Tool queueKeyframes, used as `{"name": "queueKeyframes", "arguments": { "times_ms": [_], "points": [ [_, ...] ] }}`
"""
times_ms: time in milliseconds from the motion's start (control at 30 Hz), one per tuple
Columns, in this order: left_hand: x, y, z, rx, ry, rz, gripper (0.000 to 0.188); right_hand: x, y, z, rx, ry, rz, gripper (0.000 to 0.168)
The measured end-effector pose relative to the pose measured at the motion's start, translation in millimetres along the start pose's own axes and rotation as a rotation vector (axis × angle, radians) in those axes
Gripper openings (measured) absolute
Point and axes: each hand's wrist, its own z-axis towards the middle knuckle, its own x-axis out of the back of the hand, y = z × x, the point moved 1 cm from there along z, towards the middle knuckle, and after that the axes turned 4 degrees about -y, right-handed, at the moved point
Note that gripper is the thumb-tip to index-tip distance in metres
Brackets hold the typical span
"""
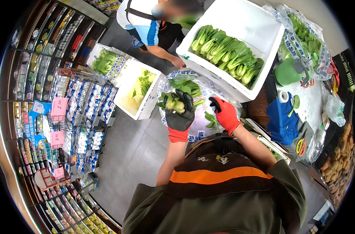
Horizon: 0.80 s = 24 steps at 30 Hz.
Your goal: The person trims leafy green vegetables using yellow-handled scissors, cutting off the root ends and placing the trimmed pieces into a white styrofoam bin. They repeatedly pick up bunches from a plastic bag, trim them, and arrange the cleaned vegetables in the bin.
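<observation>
My left hand [181, 114], in a red glove with black palm coating, is palm up and holds a small bunch of bok choy [174, 104], stem ends towards me. To its right hovers my right hand [226, 113], gloved alike, its fingers bent and slightly apart with nothing seen between them. Beneath both hands is an opened printed plastic liner bag [202, 128]. More bok choy [185, 86] lies in it just beyond my left hand, and a loose leaf [210, 119] lies near my right. Part of the bag's contents is hidden by my hands.
A white foam box [222, 83] holding rows of bok choy [227, 55] stands ahead. Another foam box [136, 103] with leaf scraps is left. A person [151, 32] reaches towards the bag from across. Right, a table carries a green spray bottle [289, 71] and scissors [300, 146]. Shelves [43, 67] line the left.
</observation>
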Motion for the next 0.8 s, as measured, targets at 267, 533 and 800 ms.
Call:
{"name": "queueKeyframes", "arguments": {
  "times_ms": [267,533,800],
  "points": [
    [28.7,8.1,18.8,-0.061,0.221,0.43,0.03,23.4,-34.3,8.2,-0.074,0.055,0.69,0.048],
    [32.0,-6.2,27.1,-0.111,0.2,0.621,0.031,30.9,-12.8,12.0,-0.28,-0.096,1.087,0.027],
    [41.1,-14.7,37.9,-0.017,0.154,0.706,0.027,34.4,-4.6,-0.8,0.153,0.07,0.016,0.046]
  ]
}}
